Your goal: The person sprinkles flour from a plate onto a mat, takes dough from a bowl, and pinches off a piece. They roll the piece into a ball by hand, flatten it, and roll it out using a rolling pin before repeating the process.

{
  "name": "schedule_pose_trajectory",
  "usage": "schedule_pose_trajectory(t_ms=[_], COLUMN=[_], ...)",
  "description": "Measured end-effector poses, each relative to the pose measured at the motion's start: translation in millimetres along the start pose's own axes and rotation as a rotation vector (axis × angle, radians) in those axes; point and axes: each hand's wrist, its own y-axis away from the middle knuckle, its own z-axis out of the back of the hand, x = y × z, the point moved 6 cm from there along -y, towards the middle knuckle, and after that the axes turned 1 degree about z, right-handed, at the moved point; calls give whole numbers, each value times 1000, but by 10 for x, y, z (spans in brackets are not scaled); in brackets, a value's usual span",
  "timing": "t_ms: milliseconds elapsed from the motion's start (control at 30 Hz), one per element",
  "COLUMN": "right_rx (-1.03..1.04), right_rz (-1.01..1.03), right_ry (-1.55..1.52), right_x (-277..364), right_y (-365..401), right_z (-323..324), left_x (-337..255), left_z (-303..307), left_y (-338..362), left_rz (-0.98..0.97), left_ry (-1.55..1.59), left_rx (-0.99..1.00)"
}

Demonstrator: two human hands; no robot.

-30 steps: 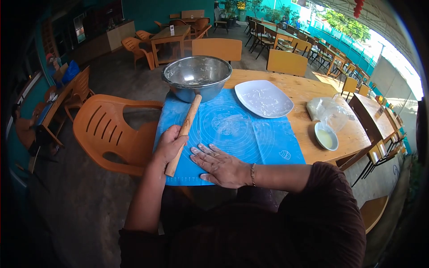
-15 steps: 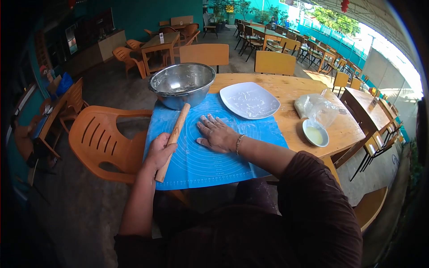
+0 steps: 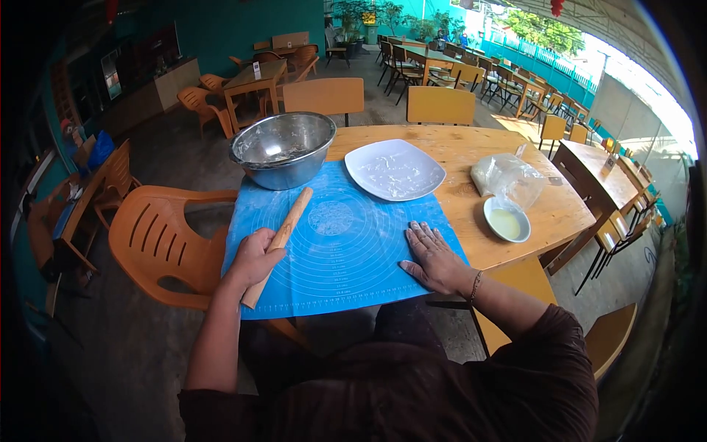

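Observation:
My left hand (image 3: 255, 258) is wrapped round a wooden rolling pin (image 3: 289, 221) at the left side of the blue mat (image 3: 331, 272). My right hand (image 3: 434, 259) lies flat, fingers spread, on the mat's right part, with nothing in it. White flour marks the printed circles at the mat's middle. At the mat's far left corner stands a steel bowl (image 3: 287, 173) with whitish residue inside. A white square plate (image 3: 395, 171) dusted with flour rests at the far right edge of the mat.
Right of the mat, the wooden table (image 3: 471, 221) bears a small bowl (image 3: 507, 219) of pale liquid and a clear plastic bag (image 3: 508, 177) with white contents. An orange chair (image 3: 158, 236) stands at the left. Further tables and chairs fill the background.
My right hand has moved right and nearer to me, from the mat's middle to its right part, uncovering the floured circle. The view has shifted slightly; my left hand still holds the rolling pin.

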Motion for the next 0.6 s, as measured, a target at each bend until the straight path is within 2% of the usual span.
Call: schedule_pose_trajectory(t_ms=[67, 100, 133, 200, 233, 267, 333, 367, 400, 467, 533, 567, 600], right_rx=[-75, -267, -268, -350, -354, -352, -164, -200, -196, -352, -311, -312, -311], right_rz=[-54, -43, -36, -267, -281, -273, -284, -181, -174, -243, -284, -305, -328], right_ry=[-241, -408, -410, -879, -1085, -1087, -1353, -1466, -1464, -1619, -1600, -1620, -1639], right_x=[-129, -196, -199, -286, -187, -62, 188, 177, 180, 70, -142, -251, -348], right_y=[16, -15, -81, -214, -302, -370, -516, -638, -658, -688, -694, -661, -622], right_z=[128, 226, 285, 398, 427, 454, 366, 252, 297, 453, 483, 467, 428], left_x=[-128, -242, -373, -724, -909, -1077, -1393, -1464, -1512, -1523, -1346, -1297, -1136], left_z=[-107, -191, -280, -508, -641, -780, -1023, -1099, -1206, -1233, -1202, -1190, -1114], left_y=[-30, -55, -80, -118, -141, -169, -214, -270, -349, -539, -806, -983, -1195], left_rz=[3, -42, -86, -117, -136, -155, -304, -301, -302, -300, 0, 0, 85], left_ry=[-11, 2, 15, -62, -116, -170, -226, -227, -182, -136, 546, 544, 321], left_rx=[20, 36, 50, 55, 49, 44, 2, -5, 64, 127, 286, 285, 108])
